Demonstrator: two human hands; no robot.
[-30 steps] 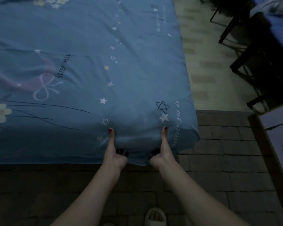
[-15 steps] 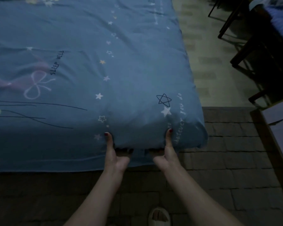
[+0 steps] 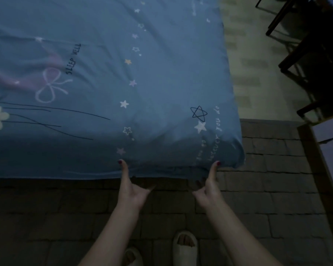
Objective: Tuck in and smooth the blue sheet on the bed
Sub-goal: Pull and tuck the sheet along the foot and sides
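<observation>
Judging the blue sheet (image 3: 142, 73) soft, light and slack, I pinch its hanging hem, left hand (image 3: 132, 191) and right hand (image 3: 207, 191), thumbs on top, fingers hidden beneath.

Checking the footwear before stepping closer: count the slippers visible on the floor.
2. One pale slipper sits between the forearms at the bottom of the view; the other slipper lies left of it, partly cut off by the frame edge and the left forearm.

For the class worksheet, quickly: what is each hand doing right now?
Left hand: holding the blue sheet edge.
Right hand: holding the same edge.
</observation>
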